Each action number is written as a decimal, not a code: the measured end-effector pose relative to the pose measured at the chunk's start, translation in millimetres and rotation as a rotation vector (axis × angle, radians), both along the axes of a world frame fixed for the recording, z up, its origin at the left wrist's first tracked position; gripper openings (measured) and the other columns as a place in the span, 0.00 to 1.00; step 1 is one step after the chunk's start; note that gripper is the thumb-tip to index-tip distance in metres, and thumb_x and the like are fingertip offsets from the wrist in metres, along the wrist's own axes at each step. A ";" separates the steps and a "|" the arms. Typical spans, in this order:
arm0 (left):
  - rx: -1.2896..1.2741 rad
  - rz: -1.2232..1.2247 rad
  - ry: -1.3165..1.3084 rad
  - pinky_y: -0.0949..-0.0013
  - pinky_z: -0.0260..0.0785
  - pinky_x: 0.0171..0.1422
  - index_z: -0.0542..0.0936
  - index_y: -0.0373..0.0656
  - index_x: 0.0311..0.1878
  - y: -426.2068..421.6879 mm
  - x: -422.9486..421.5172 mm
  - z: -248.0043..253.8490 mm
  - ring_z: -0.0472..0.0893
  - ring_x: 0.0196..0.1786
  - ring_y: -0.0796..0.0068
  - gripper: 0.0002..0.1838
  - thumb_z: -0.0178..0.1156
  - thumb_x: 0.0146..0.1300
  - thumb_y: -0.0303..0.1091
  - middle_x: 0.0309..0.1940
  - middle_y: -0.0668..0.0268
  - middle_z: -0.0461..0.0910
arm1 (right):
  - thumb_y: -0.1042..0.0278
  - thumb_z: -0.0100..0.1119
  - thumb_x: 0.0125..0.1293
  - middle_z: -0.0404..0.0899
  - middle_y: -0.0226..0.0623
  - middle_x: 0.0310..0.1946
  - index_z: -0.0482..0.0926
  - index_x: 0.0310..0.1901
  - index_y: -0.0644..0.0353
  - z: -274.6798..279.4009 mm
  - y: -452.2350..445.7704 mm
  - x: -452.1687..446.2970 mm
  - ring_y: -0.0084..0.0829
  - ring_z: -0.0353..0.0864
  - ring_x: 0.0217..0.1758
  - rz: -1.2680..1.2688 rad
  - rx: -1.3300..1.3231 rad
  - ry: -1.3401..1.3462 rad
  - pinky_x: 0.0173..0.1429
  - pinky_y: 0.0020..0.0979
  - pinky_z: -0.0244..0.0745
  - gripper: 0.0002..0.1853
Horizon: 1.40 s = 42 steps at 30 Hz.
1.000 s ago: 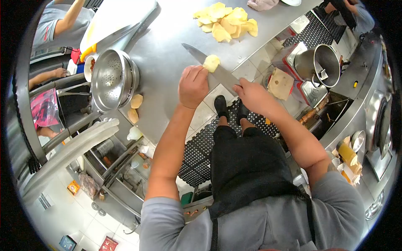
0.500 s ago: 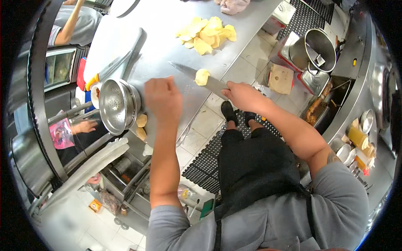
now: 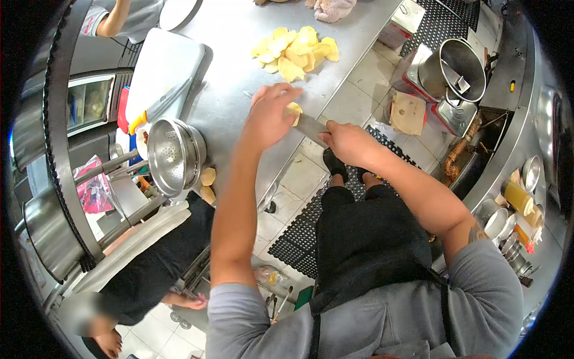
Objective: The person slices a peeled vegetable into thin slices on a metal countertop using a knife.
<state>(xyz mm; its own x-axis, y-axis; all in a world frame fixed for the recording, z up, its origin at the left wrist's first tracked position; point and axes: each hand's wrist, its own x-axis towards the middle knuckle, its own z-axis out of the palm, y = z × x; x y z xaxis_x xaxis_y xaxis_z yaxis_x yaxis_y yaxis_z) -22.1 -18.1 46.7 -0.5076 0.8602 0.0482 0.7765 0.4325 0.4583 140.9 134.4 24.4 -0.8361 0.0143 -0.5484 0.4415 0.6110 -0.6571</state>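
My right hand (image 3: 351, 143) is wrapped around the handle of a large kitchen knife (image 3: 312, 128), near the table's front edge. A pale yellow potato slice (image 3: 294, 112) lies against the flat of the blade. Over the blade reaches my left hand (image 3: 270, 116), fingers stretched out beside the slice; whether they touch it I cannot tell. The hand hides the knife's tip. Farther back on the steel table (image 3: 233, 66) sits a pile of potato slices (image 3: 293, 51). Peeled potato pieces (image 3: 207, 184) lie by the steel colanders (image 3: 170, 157) on the left.
A white cutting board (image 3: 170, 66) lies at the table's left side. Cloth (image 3: 335, 9) rests at the far end. To the right stand a large steel pot (image 3: 457, 69) and a counter with sauce bottles (image 3: 518, 198). A co-worker in black clothing (image 3: 161, 257) is at lower left.
My left hand has moved right, from near the colanders to over the blade and slice. My right hand still grips the knife. A co-worker has come into view at lower left.
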 end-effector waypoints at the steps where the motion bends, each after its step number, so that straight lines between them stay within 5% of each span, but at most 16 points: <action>1: -0.128 -0.088 -0.041 0.54 0.70 0.63 0.84 0.42 0.48 1.0 -8.2 -1.0 0.79 0.54 0.55 0.13 0.66 0.60 0.30 0.43 0.59 0.82 | 0.54 0.49 0.80 0.86 0.57 0.40 0.78 0.47 0.65 0.9 -0.1 -0.1 0.58 0.85 0.47 0.005 0.005 -0.003 0.54 0.54 0.78 0.19; 5: -0.346 -0.268 -0.185 0.54 0.70 0.64 0.84 0.42 0.47 6.4 -23.9 4.2 0.79 0.55 0.56 0.10 0.64 0.62 0.30 0.44 0.60 0.82 | 0.54 0.49 0.79 0.86 0.56 0.39 0.76 0.48 0.64 5.9 -1.0 0.2 0.57 0.86 0.47 0.001 0.033 0.001 0.52 0.54 0.78 0.18; 11: -0.339 -0.366 0.043 0.55 0.72 0.60 0.82 0.42 0.45 -15.9 -28.2 6.9 0.78 0.53 0.54 0.09 0.65 0.61 0.28 0.41 0.59 0.80 | 0.54 0.50 0.79 0.86 0.54 0.38 0.76 0.48 0.63 9.8 -4.9 0.9 0.55 0.87 0.46 0.010 0.113 0.030 0.50 0.54 0.79 0.18; 20: -0.024 -0.001 -0.117 0.53 0.74 0.60 0.83 0.40 0.50 -40.6 -4.4 2.3 0.81 0.54 0.50 0.15 0.68 0.59 0.28 0.50 0.58 0.84 | 0.53 0.52 0.78 0.85 0.58 0.38 0.79 0.46 0.66 -8.1 -0.3 -5.6 0.59 0.85 0.44 0.015 -0.040 0.024 0.51 0.54 0.78 0.20; 35: 0.081 0.199 0.083 0.56 0.76 0.53 0.84 0.41 0.40 -50.3 48.7 -34.2 0.83 0.46 0.55 0.06 0.65 0.60 0.26 0.41 0.60 0.86 | 0.52 0.53 0.78 0.84 0.61 0.35 0.76 0.44 0.66 -19.8 -16.9 4.1 0.64 0.84 0.42 -0.034 -0.030 0.084 0.48 0.56 0.77 0.20; 38: 0.015 0.255 -0.028 0.55 0.75 0.59 0.86 0.42 0.48 -53.2 40.5 -27.0 0.82 0.50 0.54 0.12 0.67 0.60 0.28 0.47 0.59 0.86 | 0.54 0.53 0.77 0.84 0.59 0.33 0.75 0.46 0.64 -5.6 -18.5 4.7 0.62 0.84 0.40 -0.007 0.059 0.097 0.47 0.58 0.78 0.17; 41: 0.059 0.189 0.265 0.54 0.70 0.68 0.82 0.44 0.59 -30.1 29.4 19.2 0.78 0.59 0.54 0.24 0.68 0.57 0.30 0.55 0.58 0.84 | 0.59 0.52 0.76 0.84 0.54 0.33 0.74 0.49 0.62 5.8 -12.9 1.2 0.59 0.85 0.39 0.065 0.182 0.145 0.45 0.56 0.79 0.13; 42: -0.039 0.098 0.186 0.53 0.68 0.70 0.81 0.45 0.62 -31.8 22.7 16.4 0.76 0.61 0.54 0.27 0.69 0.56 0.31 0.56 0.58 0.83 | 0.60 0.52 0.76 0.84 0.53 0.32 0.74 0.50 0.62 7.8 -11.5 1.0 0.58 0.85 0.38 0.094 0.226 0.185 0.44 0.55 0.79 0.13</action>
<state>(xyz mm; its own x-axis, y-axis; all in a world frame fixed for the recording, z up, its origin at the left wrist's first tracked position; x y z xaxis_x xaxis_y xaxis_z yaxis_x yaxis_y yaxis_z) 0.6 -49.8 63.1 -0.5748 0.8100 0.1165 0.7993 0.5251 0.2922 141.9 122.9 32.3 -0.9247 0.0362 -0.3789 0.2616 0.7834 -0.5638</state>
